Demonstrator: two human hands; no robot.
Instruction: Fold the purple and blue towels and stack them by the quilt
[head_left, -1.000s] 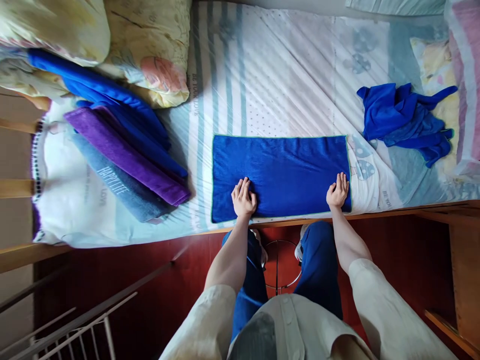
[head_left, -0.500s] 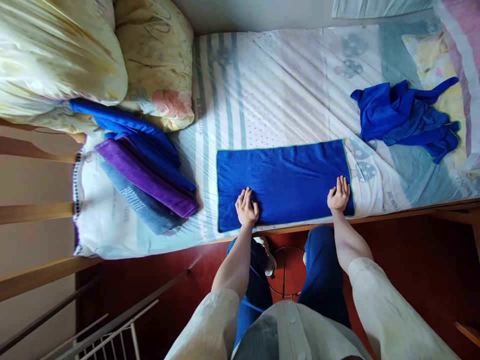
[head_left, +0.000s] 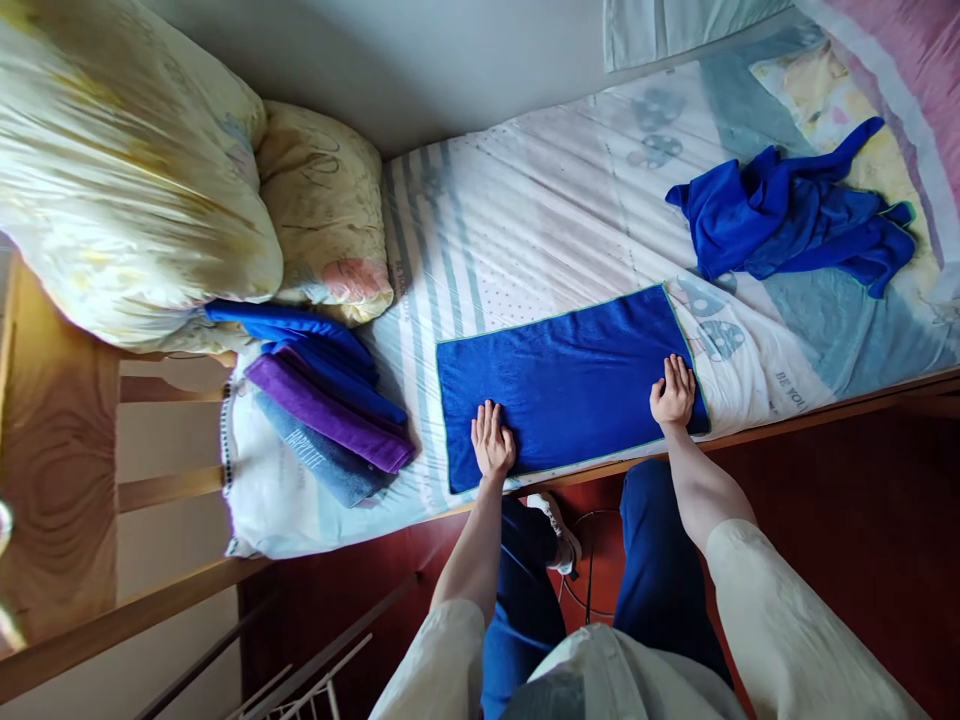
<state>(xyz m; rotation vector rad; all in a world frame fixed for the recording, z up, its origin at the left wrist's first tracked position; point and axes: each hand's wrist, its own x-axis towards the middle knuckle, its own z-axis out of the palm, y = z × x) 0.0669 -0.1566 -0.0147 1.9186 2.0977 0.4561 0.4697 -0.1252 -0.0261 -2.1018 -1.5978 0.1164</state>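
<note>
A blue towel (head_left: 570, 350) lies spread as a long, even rectangle along the near edge of the bed, its short nap broken by faint ripples and its border traced by a thin green edging. The left hand (head_left: 493, 440) lies on the towel's left part near the front edge, palm down, fingers extended and not closed around anything; the right hand (head_left: 673, 390) lies likewise open and flattened near the right end. Beneath the towel, the sheet (head_left: 540, 200) is smooth fabric in white, pale pink and grey-blue, printed with stripes and dots and drawn into slanting creases; it bunches into softer wrinkles just beyond the towel's right end. Farther right, a crumpled blue cloth (head_left: 780, 215) sits in a loose heap of peaks and folds, one twisted corner stretching outward. To the left, a plush purple towel (head_left: 330, 410) is folded into a narrow strip beside a grey-blue towel (head_left: 319, 455) with pale lettering, both slanting across the bed, next to a draped blue fabric (head_left: 315, 335). Behind them, a plump, creased yellow pillow (head_left: 322, 200) rests against a bulging pale-yellow bundle (head_left: 127, 170). The wooden bed rail (head_left: 172, 490) at far left is made of straight, smooth slats.
</note>
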